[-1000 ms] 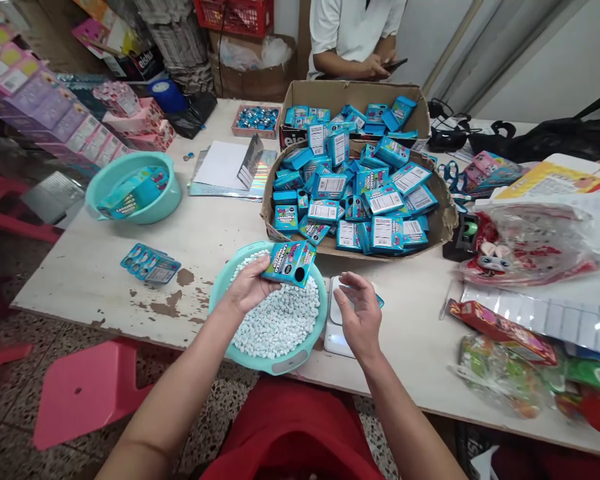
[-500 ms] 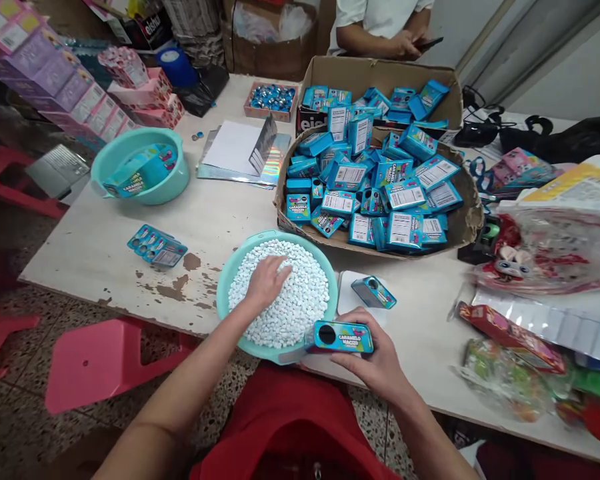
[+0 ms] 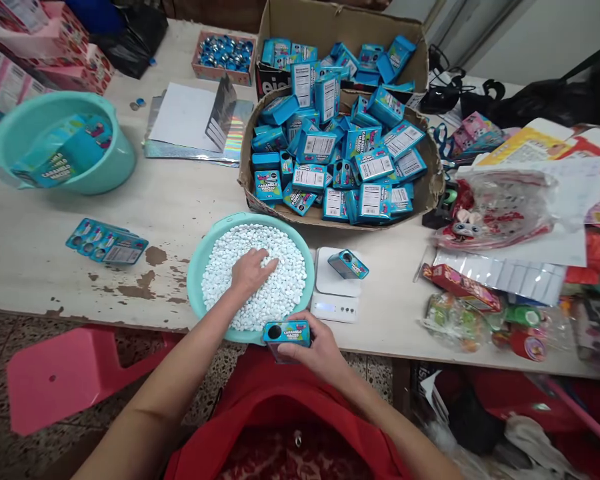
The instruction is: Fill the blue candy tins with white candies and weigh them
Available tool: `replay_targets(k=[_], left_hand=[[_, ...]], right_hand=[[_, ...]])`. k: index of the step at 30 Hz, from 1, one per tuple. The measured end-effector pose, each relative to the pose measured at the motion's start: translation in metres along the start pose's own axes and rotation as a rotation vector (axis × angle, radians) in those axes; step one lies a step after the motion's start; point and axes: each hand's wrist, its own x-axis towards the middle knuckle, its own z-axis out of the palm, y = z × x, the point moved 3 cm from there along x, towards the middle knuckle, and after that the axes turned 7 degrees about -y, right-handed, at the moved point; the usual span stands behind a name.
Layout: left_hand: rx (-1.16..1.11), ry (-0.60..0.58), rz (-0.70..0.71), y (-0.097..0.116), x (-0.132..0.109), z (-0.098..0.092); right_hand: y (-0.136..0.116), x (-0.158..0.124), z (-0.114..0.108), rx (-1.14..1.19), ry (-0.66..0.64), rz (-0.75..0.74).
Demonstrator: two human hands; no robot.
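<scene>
My left hand (image 3: 250, 273) rests on the small white candies (image 3: 280, 287) in a turquoise basin (image 3: 193, 293), its fingers apart and their tips partly sunk among the pieces. In my right hand (image 3: 320, 343) is a blue candy box (image 3: 293, 331) with a round dark hole in its top face, at the basin's near right rim. Just right of the basin, a white kitchen scale (image 3: 330, 309) bears another blue box (image 3: 349, 264), tilted on its plate.
Behind the basin stands a cardboard box (image 3: 247, 180) heaped with blue candy boxes. Flat cartons (image 3: 107, 241) lie to the left, near a second turquoise basin (image 3: 115, 167). A tray of round caps (image 3: 225, 53) stands farther back. Bagged goods (image 3: 455, 320) lie right; a pink stool (image 3: 60, 373) stands below left.
The view has tilted down and shifted right, baring the scale's display. My right hand has drawn the box nearer my body and turned it slightly. My left hand stays in the candies.
</scene>
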Motion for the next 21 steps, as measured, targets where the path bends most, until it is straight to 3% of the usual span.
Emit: replay_targets(k=[5,8,11,14,16,21], left_hand=[[-0.585,0.125,-0.137,-0.006,-0.007,-0.001],[-1.151,0.059,-0.321,-0.004,-0.014,-0.009],[-1.547,-0.039,-0.316,0.011,-0.025,-0.03],[-1.69,-0.017,-0.177,0.029,-0.038,-0.054],[-1.708,0.07,-0.094,0.038,-0.045,-0.065],[-1.663,0.321,-0.006,0.04,-0.052,-0.072]], right_hand=[[-0.015,0.009,-0.022,-0.177,0.159,-0.084],[-0.028,0.019,-0.031,-0.26,0.263,-0.171],[-0.042,0.032,-0.03,-0.415,0.298,-0.329],[-0.053,0.047,-0.018,-0.562,0.272,-0.453],[-0.056,0.056,-0.008,-0.629,0.228,-0.481],[-0.058,0.068,0.01,-0.706,0.176,-0.473]])
